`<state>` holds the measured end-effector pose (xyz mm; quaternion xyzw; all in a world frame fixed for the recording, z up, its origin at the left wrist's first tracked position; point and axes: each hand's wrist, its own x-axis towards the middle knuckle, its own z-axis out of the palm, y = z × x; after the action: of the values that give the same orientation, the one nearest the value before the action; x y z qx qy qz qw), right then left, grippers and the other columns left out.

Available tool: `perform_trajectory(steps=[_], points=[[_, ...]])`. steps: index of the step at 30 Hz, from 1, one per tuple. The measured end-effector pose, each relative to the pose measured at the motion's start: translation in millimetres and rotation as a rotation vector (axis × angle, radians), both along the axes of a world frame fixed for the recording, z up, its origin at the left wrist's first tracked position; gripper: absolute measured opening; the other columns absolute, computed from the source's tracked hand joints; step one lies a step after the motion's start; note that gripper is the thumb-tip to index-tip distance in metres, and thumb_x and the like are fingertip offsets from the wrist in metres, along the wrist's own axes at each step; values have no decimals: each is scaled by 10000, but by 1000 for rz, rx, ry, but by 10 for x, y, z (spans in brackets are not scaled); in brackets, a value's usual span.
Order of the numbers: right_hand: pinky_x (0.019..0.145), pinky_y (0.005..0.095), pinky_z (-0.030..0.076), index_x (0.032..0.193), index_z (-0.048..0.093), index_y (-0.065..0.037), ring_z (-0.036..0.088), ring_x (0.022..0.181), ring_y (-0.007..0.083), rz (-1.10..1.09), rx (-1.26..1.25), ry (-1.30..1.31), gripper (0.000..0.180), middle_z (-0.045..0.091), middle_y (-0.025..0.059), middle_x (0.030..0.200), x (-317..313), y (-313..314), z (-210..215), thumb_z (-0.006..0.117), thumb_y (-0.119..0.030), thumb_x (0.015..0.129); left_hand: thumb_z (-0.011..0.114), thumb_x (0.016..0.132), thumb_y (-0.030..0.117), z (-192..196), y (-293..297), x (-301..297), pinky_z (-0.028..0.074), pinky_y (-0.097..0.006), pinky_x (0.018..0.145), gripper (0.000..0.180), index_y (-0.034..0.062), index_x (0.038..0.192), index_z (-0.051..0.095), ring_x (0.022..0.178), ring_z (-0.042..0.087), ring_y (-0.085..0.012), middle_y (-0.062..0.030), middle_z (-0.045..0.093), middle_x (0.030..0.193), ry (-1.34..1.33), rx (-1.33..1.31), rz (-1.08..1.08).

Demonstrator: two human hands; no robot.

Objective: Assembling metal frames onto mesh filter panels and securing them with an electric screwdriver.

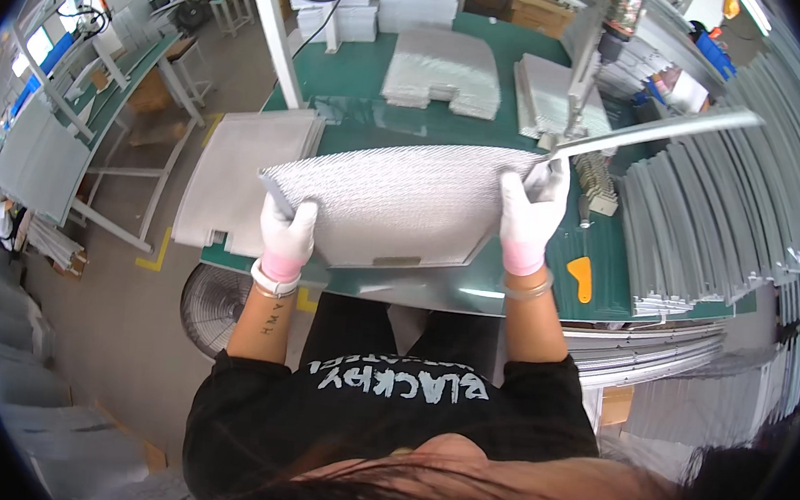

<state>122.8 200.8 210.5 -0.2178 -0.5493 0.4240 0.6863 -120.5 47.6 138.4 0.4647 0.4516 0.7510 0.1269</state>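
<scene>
Between my two white-gloved hands a white, finely ribbed panel (404, 203) is held tilted above the green table. My left hand (287, 232) grips its left edge, where a short grey strip (278, 193) runs under the fingers. My right hand (530, 209) is closed on the panel's right edge; the thumb lies on its face. A long light-grey metal strip (658, 134) reaches from the right hand's fingertips out to the right; whether it is joined to the panel I cannot tell. The panel's lower edge has a small tan notch or piece (397, 261).
Stacked white panels (241, 176) overhang the table's left side; more stacks (444, 70) lie at the back. Right of my hand are an orange-handled tool (581, 278), small metal pieces (598, 186) and a dense row of grey frames (702, 227). A fan (212, 306) stands on the floor.
</scene>
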Motion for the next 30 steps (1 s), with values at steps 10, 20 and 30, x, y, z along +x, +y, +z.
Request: perform_trajectory(steps=[10, 20, 30], points=[[774, 263, 498, 1291, 557, -8, 586, 847, 112, 243, 306, -454, 553, 653, 69, 1019, 513, 225, 305, 719, 60, 766, 569, 861, 2, -59, -19, -43, 437, -297, 957, 397, -22, 1252, 502, 1063, 571, -139, -58, 602, 1169, -49, 41, -67], [737, 348, 527, 1222, 611, -82, 657, 793, 292, 485, 646, -1146, 459, 666, 129, 922, 537, 89, 1353, 669, 2, 774, 711, 849, 111, 840, -240, -209, 489, -280, 838, 288, -23, 1088, 625, 914, 613, -136, -68, 663, 1007, 280, -285, -268], [724, 367, 510, 1257, 603, -80, 629, 827, 323, 682, 888, -1217, 479, 625, 109, 900, 129, -46, 1371, 660, -34, 784, 691, 853, 65, 670, -84, -107, 480, -282, 809, 205, -18, 1026, 618, 898, 606, -137, -92, 642, 1017, 122, -18, -281]])
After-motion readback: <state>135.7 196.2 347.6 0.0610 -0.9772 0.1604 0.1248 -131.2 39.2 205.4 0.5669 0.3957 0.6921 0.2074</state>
